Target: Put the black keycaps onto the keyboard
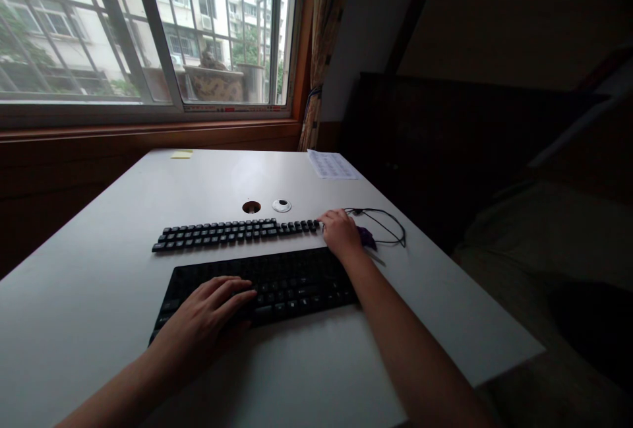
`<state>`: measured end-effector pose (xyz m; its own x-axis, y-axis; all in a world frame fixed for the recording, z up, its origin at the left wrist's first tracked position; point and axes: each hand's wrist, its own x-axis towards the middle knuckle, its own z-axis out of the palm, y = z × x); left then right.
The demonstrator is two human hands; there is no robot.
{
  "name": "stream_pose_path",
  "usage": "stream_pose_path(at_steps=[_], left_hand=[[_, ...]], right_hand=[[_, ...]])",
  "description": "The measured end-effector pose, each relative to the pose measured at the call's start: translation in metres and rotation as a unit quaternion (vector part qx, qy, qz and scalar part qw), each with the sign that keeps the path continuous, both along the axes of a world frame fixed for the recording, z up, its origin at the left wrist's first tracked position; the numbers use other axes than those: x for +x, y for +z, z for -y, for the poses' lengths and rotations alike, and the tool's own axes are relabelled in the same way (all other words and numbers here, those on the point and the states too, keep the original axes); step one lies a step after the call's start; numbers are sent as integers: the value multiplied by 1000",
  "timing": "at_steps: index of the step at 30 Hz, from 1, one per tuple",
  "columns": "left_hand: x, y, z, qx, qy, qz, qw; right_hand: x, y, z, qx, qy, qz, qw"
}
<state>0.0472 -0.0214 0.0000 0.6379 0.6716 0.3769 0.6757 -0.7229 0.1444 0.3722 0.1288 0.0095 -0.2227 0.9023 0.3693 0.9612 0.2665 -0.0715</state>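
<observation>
A black keyboard (297,289) lies at a slight slant on the white desk. My left hand (217,299) rests over its left half, fingers stretched and loosely apart, holding nothing. Behind the keyboard, loose black keycaps (222,233) stand in several rows. My right hand (341,233) is at the right end of these rows, its fingertips closed around a small dark keycap that is mostly hidden. A dark purple object (366,237) sits just beyond that hand, partly covered by it. A thin tool (374,257) shows beside my right wrist.
A black cable (403,233) loops to the right. A round cable hole (251,207) and its white cover (281,205) are behind the keycaps. A printed sheet (332,165) and yellow sticky notes (182,153) lie at the desk's (89,243) far edge, below a barred window.
</observation>
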Motion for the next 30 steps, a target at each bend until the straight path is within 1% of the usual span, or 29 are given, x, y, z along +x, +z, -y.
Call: stream_pose_path(at_steps=[11, 18, 23, 30], left_hand=[[0, 1, 0, -6, 3, 7, 1000], [1, 2, 1, -15, 8, 2, 1000], [1, 2, 1, -2, -1, 17, 1000], [1, 2, 1, -6, 4, 5, 1000]], right_hand=[[-1, 0, 0, -16, 3, 16, 1000], [0, -3, -1, -11, 6, 12, 1000], [-1, -1, 0, -21, 4, 18, 1000], [-1, -2, -1, -21, 2, 13, 1000]])
